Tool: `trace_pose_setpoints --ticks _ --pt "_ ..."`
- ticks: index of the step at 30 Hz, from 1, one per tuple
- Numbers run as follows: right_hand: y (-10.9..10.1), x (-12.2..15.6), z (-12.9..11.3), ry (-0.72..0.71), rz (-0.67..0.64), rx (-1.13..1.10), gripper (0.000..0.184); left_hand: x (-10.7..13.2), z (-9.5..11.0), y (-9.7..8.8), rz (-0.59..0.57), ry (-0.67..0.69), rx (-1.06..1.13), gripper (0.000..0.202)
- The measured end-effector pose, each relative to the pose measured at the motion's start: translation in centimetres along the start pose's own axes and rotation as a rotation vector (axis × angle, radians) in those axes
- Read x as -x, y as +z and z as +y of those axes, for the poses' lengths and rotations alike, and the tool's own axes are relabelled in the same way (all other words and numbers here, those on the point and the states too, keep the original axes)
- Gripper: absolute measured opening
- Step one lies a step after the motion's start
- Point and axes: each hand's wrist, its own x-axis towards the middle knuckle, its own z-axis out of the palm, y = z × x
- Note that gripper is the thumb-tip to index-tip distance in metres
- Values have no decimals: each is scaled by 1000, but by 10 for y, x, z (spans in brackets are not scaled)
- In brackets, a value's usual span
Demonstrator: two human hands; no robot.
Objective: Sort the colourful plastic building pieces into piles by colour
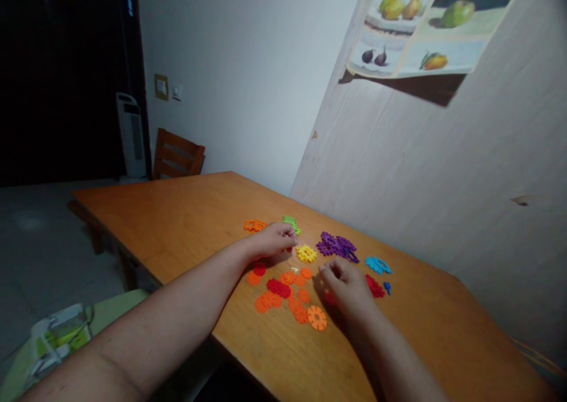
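My left hand [278, 238] is closed, its fingertips pressed together beside a small pile of yellow toothed plastic pieces [306, 253]. A bit of red shows just under those fingertips; whether they hold it I cannot make out. Across from it, my right hand [344, 277] has its fingers curled in a pinch, and any piece inside is hidden. Between my forearms lie loose orange notched discs [317, 317], with several red discs [279, 288] among them. Purple pieces [337, 246] lie beyond my right hand, and red pieces [374, 286] are beside it.
Green pieces [291, 224] and orange pieces [255, 225] lie beyond my left hand. Light blue pieces [378, 265] and a small dark blue piece [387, 288] are at the right. The wooden table [177, 213] meets a wall behind; a chair [178, 154] stands past its far edge.
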Motion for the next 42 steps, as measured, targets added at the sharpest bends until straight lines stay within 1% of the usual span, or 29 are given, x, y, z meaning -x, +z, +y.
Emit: trace_pose_setpoints --ticks 3,4,6,9,15,18,21,24,26,28,30,32,33,35,37,38,42 --pt "17 16 -35 -102 -164 67 18 -2 -3 -2 14 10 29 17" --pt "20 21 -44 -144 -221 101 18 -3 -4 -2 19 11 32 18" --pt "22 27 -57 -197 -289 167 24 -6 -7 -2 25 13 24 18" --pt "22 30 -64 -216 -331 218 25 -9 -10 -2 34 17 -6 17" --pt "25 27 -56 -245 -306 236 18 -8 -10 -1 32 21 -2 18" --pt "23 22 -52 -238 -231 249 23 -7 -8 -1 36 28 11 17" --pt "14 14 -42 -157 -57 257 29 -7 -6 1 46 17 16 16" --pt "-4 2 -19 -24 134 231 34 -7 -5 1 47 7 37 17" --pt "-20 -4 1 83 225 215 35 -7 -6 1 44 15 52 19" --pt "-36 -9 22 182 285 238 34 -8 -8 1 36 20 64 20" --pt "-49 -12 41 272 302 273 34 -8 -9 1 31 17 63 19" --pt "-56 -13 53 306 319 288 36 -9 -9 1 40 10 50 17" --pt "-56 -14 56 299 327 285 36 -9 -9 1 46 5 41 17" --pt "-50 -14 54 255 343 263 36 -8 -9 0 59 -3 23 16" --pt "-37 -12 43 185 305 225 34 -7 -9 -1 67 -2 13 15" --pt "-30 -10 34 139 260 205 33 -7 -9 -1 71 2 11 15" --pt "1 3 -9 -102 4 168 26 -8 -10 -2 76 29 2 14"
